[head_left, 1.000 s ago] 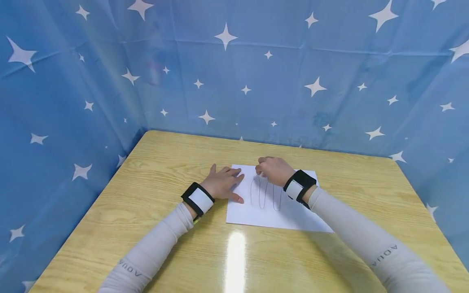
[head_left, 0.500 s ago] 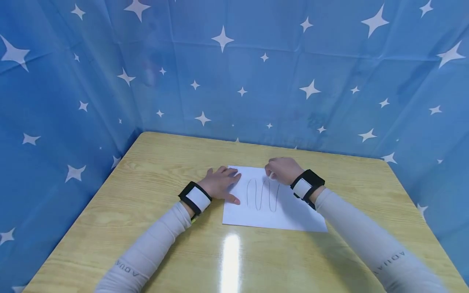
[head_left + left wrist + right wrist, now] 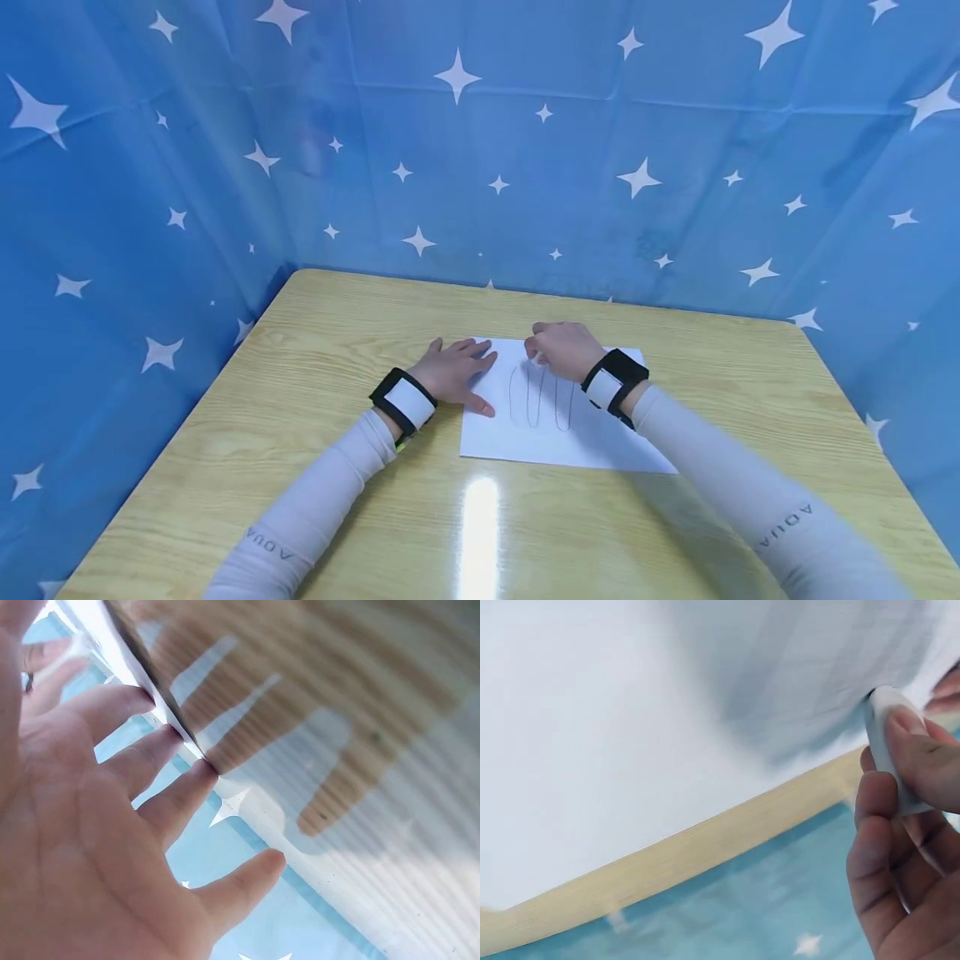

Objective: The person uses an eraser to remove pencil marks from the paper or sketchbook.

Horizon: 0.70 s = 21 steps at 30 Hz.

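A sheet of white paper [image 3: 555,448] lies on the wooden table, bearing a thin, wavy grey line [image 3: 533,427] of tall loops. My left hand [image 3: 450,373] rests at the paper's left edge, fingers spread and straight; the left wrist view shows its fingertips [image 3: 206,768] right at the sheet's edge. My right hand [image 3: 566,348] is over the upper part of the loops. Between its thumb and fingers it pinches a small white eraser [image 3: 880,750], whose dark-marked corner is down at the paper. In the head view that hand covers the loop tops and most of the eraser.
The yellow wood-grain table [image 3: 360,517] stretches around the sheet, with a bright light reflection [image 3: 480,533] in front. Blue cloth with white stars [image 3: 465,167] hangs behind the table and along both sides. Black wrist straps with white patches [image 3: 412,403] sit over pale sleeves.
My right hand slid right along the upper part of the sheet with the eraser, then came back left. The left hand stays in place; the head view shifts slightly.
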Each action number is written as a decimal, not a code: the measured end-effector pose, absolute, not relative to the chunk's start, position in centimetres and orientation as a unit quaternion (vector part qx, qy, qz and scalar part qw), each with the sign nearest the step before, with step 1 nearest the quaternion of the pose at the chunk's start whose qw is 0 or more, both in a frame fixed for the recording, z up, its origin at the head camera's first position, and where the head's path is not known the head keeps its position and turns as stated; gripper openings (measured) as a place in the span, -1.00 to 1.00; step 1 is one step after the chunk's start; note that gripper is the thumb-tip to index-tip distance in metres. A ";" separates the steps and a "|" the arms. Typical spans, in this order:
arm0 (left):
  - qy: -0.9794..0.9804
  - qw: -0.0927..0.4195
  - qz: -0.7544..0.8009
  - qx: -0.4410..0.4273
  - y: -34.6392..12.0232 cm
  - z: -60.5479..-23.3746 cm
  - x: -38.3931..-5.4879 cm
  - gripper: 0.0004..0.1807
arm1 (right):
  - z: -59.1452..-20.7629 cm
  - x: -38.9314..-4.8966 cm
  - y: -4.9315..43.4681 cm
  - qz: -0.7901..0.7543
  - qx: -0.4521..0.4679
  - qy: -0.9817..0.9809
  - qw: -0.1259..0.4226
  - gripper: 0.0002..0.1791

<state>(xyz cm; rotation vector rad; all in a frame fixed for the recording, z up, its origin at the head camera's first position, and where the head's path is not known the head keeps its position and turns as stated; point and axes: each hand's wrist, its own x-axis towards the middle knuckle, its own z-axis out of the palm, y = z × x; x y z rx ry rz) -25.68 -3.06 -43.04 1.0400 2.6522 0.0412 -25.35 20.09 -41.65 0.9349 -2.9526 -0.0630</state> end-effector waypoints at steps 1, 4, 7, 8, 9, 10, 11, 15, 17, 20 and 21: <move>0.922 0.146 0.010 0.360 -3.1 -43.0 -25.7 0.17 | -41.6 -25.1 20.9 -0.021 0.295 -0.955 0.020 -0.88; 0.922 0.146 0.011 0.358 -3.1 -43.1 -25.6 0.17 | -41.5 -24.7 23.0 -0.022 0.275 -0.961 0.011 -0.87; 0.921 0.152 0.014 0.359 -3.1 -43.4 -25.6 0.17 | -41.8 -24.8 23.6 -0.011 0.259 -0.966 -0.003 -0.87; 0.920 0.157 0.014 0.358 -3.2 -43.5 -25.6 0.17 | -42.0 -25.0 23.3 -0.006 0.257 -0.967 -0.005 -0.88; 0.920 0.161 0.013 0.358 -3.2 -43.6 -25.6 0.17 | -42.1 -25.2 22.8 0.003 0.255 -0.967 -0.007 -0.89; 0.919 0.165 0.013 0.358 -3.3 -43.7 -25.6 0.17 | -42.3 -25.5 22.2 0.013 0.257 -0.966 -0.010 -0.89; 0.918 0.169 0.012 0.357 -3.3 -43.8 -25.6 0.16 | -42.3 -25.8 21.4 0.023 0.259 -0.966 -0.012 -0.90; 0.916 0.179 0.013 0.360 -3.2 -43.9 -25.5 0.16 | -42.5 -26.3 18.2 0.042 0.295 -0.954 -0.013 -0.87; 0.914 0.179 0.016 0.364 -3.1 -43.8 -25.5 0.16 | -42.4 -26.1 17.3 0.030 0.316 -0.948 -0.006 -0.87; 0.916 0.171 0.016 0.362 -3.2 -43.2 -25.6 0.17 | -41.9 -26.0 17.6 0.005 0.330 -0.944 0.020 -0.88; 0.918 0.167 0.016 0.360 -3.3 -43.0 -25.7 0.17 | -41.7 -26.0 18.0 0.002 0.328 -0.944 0.028 -0.89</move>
